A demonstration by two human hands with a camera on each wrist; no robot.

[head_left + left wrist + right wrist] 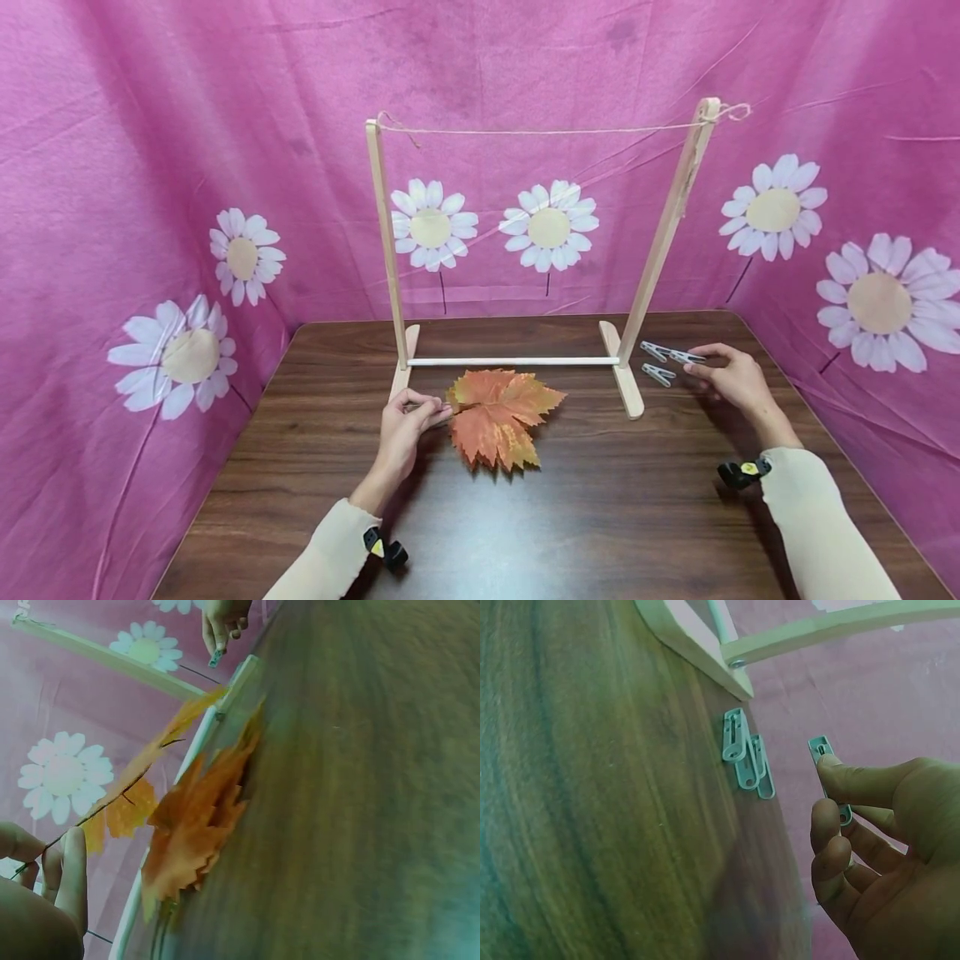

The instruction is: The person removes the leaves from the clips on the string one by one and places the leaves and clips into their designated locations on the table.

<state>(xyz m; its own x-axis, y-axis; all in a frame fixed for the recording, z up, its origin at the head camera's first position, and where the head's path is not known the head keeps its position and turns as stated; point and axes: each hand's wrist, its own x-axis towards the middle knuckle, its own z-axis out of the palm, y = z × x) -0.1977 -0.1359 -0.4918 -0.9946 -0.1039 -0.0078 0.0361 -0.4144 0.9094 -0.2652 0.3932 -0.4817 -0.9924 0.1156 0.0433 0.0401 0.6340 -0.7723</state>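
My left hand (402,429) pinches the thin dark stem of an orange autumn leaf (120,795) between thumb and fingers. In the left wrist view that leaf is raised on edge beside another orange leaf (199,832) lower down at the tabletop; from the head camera they overlap. Over on the right, my right hand (731,379) holds a grey clothespin (820,752) between thumb and fingertips, above the table. Other grey clothespins (658,375) lie just left of this hand, close to the rack's right foot.
A wooden rack (656,250) stands at the back of the table, with twine (540,132) strung between its post tops and a white rod (513,362) low down. Pink cloth (480,50) with daisies surrounds the brown table (585,517).
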